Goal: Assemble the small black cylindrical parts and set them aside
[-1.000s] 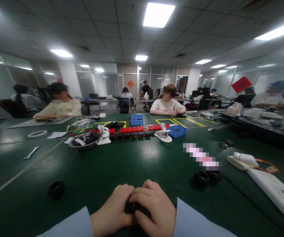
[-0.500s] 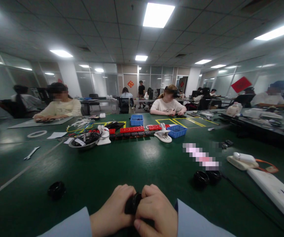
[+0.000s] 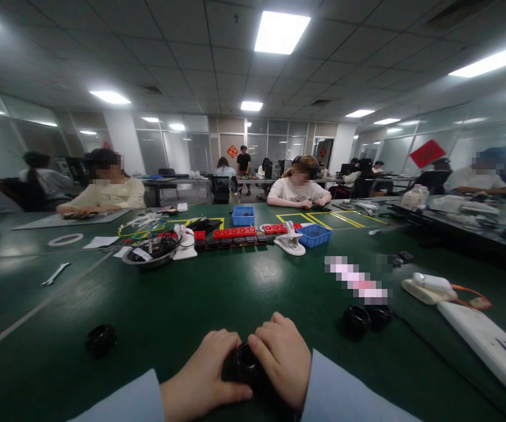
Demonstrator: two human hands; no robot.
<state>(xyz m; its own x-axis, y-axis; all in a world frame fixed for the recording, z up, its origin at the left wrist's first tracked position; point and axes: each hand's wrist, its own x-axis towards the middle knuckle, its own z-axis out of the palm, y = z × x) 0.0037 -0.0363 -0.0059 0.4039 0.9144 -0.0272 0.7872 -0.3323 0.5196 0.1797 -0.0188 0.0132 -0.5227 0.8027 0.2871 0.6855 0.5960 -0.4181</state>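
A black, hollow, ring-shaped part (image 3: 245, 358) is between my hands, low in the centre, with its round opening partly showing. My left hand (image 3: 204, 372) is closed around its left side, the thumb low near the front. From the right, my right hand (image 3: 284, 357) curls over the part with the thumb against its rim; its other fingertips are hidden. Similar black ring-shaped parts stand apart from my hands: one (image 3: 101, 340) to the left, and a pair, one (image 3: 356, 319) beside another (image 3: 379, 315), to the right.
A wrench (image 3: 56, 274) lies at left. Farther back are a metal bowl of cables (image 3: 147, 261), a row of red sockets (image 3: 235, 232), a white clamp (image 3: 289, 243) and a blue basket (image 3: 314, 235). A white power strip (image 3: 485, 346) and black cable (image 3: 437, 357) lie at right. Co-workers sit across.
My right hand has turned and shifted up around the black ring-shaped part, exposing more of its opening. My left thumb now shows in front; the left hand stays in place.
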